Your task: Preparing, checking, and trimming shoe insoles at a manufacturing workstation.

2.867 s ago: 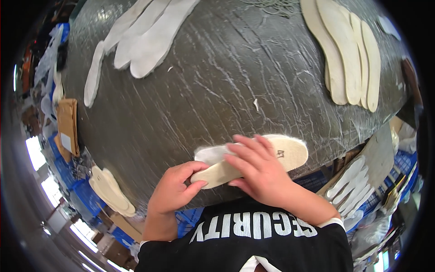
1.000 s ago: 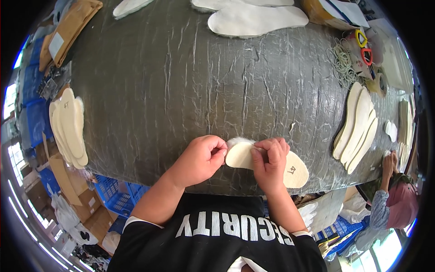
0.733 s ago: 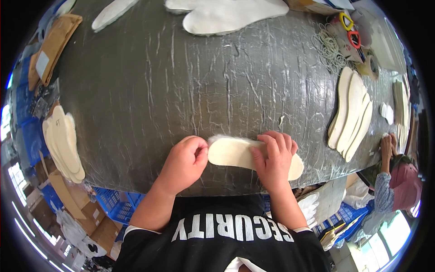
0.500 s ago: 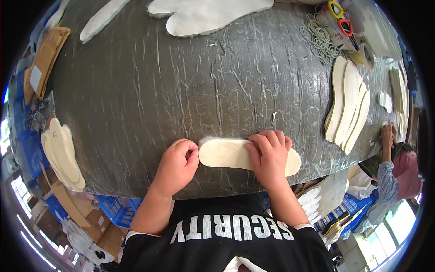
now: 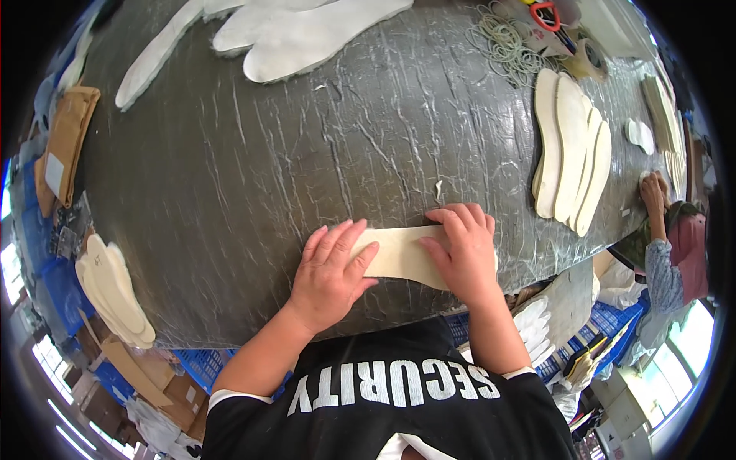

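Observation:
A cream-coloured insole [image 5: 403, 252] lies lengthwise along the near edge of the dark worktable, both of its ends under my hands. My left hand [image 5: 328, 270] rests on its left end, palm down with the fingers stretched out and apart. My right hand [image 5: 468, 253] grips the right part, its thumb on the face and its fingers bent over the far edge. What those fingertips touch is partly hidden.
Plastic film wrinkles across the worktable [image 5: 230, 192]. Stacked insoles lie at the right [image 5: 571, 146] and left [image 5: 115, 291]. White fleecy insoles [image 5: 307, 42] lie far off, near rubber bands [image 5: 510, 50] and a tape roll [image 5: 589, 60]. A co-worker's hand [image 5: 654, 192] is at far right.
My left hand has gone from a pinch at the insole's left tip to lying spread over that end. My right hand stays on the right part. The view has shifted slightly.

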Demonstrator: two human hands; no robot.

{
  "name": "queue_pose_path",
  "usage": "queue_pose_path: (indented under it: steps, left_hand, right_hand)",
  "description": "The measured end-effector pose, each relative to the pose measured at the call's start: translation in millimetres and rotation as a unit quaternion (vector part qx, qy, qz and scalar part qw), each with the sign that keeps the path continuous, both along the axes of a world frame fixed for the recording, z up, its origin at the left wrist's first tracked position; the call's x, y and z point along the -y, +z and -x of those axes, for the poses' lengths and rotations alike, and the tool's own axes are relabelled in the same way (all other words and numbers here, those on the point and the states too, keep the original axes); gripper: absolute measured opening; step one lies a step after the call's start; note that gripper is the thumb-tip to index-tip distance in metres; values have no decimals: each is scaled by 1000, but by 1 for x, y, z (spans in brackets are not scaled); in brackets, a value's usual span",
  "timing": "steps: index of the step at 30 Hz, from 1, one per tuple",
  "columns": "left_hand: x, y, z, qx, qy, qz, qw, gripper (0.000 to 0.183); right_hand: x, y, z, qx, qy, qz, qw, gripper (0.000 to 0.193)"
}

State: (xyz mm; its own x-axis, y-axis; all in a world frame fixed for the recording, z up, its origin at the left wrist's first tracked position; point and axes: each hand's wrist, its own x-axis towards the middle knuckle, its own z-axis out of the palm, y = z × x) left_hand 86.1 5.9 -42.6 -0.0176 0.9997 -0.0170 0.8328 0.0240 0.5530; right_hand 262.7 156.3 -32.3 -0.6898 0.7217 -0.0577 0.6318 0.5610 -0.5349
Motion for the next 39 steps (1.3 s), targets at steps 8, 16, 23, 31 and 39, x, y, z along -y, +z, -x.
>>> queue_pose_path:
  steps: [8, 16, 23, 31, 39]
  left_hand:
    - [-6, 0, -1, 15, 0, -23, 1000, 63]
    - [-9, 6, 1, 47, -9, 3, 999, 71]
    - [-14, 31, 37, 361, 72, 300, 880, 44]
    - [-28, 44, 38, 212, -25, 183, 960, 42]
    - [-27, 23, 19, 167, -41, 45, 984, 26]
  right_hand:
    - [-6, 0, -19, -22, -4, 84, 996, 21]
    - [-4, -2, -15, 58, -13, 107, 992, 21]
    - [-13, 46, -32, -13, 211, 47, 976, 45]
    - [-43, 50, -27, 131, 242, 285, 918, 27]
    - [-23, 34, -23, 17, 173, 190, 966, 31]
